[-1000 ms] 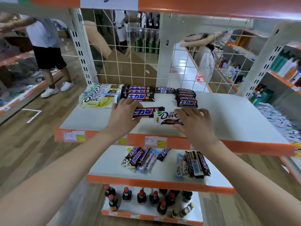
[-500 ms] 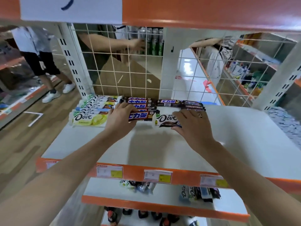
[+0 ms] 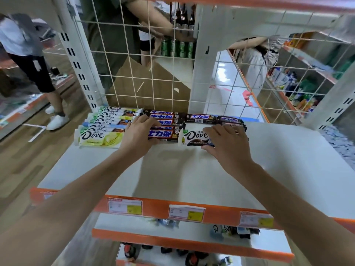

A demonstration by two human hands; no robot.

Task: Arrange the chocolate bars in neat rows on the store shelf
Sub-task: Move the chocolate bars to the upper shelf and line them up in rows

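- The white shelf (image 3: 269, 169) with an orange front edge carries all the chocolate at its back, against the wire grid panel (image 3: 134, 73).
- At back left sits a stack of pale green and blue Dove bars (image 3: 99, 131), overlapping like steps, the front one lime green.
- Just beside them is a row of dark Snickers bars (image 3: 165, 120) with blue and white Chinese lettering, lying crosswise one behind another.
- The left hand (image 3: 137, 135) rests on the front Snickers bar (image 3: 163, 134), fingers curled over its left end.
- The right hand (image 3: 228, 143) pinches a white and dark brown Dove bar (image 3: 194, 138), thumb at its near edge, fingers over the top; it lies flat, touching the front Snickers bar's right end.
- More dark bars (image 3: 228, 120) lie behind the right hand.
- Yellow price tags (image 3: 186, 213) line the orange edge; the lower shelf (image 3: 192, 239) holds blurred wrappers.
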